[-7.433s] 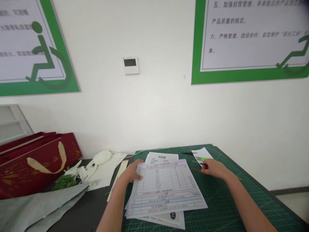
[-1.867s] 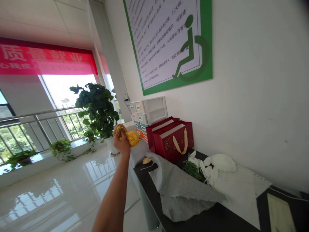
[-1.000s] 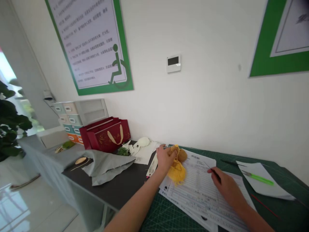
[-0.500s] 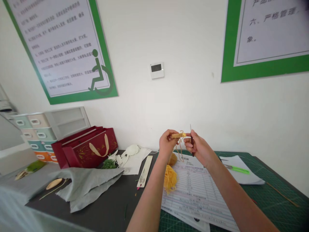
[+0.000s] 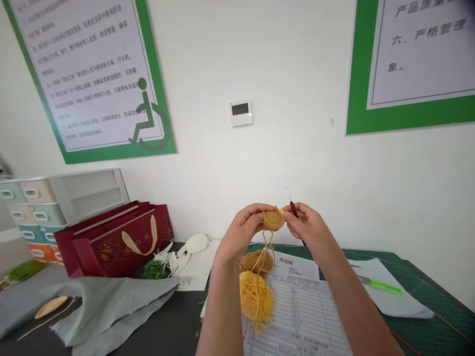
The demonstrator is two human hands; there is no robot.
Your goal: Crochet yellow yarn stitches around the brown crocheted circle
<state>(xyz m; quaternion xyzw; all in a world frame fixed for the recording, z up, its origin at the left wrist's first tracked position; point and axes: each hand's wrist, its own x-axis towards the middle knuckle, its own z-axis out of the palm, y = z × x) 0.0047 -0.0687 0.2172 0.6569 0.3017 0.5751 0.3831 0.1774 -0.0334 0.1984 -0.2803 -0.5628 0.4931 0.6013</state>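
Between my two hands is a small brown crocheted piece [image 5: 273, 219] with a bit of yellow at its right edge. My left hand [image 5: 243, 225] pinches its left side. My right hand [image 5: 306, 221] holds a crochet hook [image 5: 293, 208] with a dark handle, its metal tip pointing up and left, while the thumb and fingers touch the piece's right edge. Brown yarn strands hang from the piece toward a brown yarn ball [image 5: 257, 261]. A yellow yarn ball [image 5: 256, 299] lies in front of it on a printed pattern sheet [image 5: 300, 306].
Green-handled scissors [image 5: 384, 286] rest on white paper at right, over a green cutting mat [image 5: 452, 304]. At left stand a dark red gift bag [image 5: 122, 242] and a drawer unit [image 5: 40, 212]. Grey cloth [image 5: 111, 306] and white crocheted parts [image 5: 193, 245] lie nearby.
The brown piece has turned so its flat face shows toward me. The hook now leans left in my right hand. The view has shifted, revealing more of both yarn balls.
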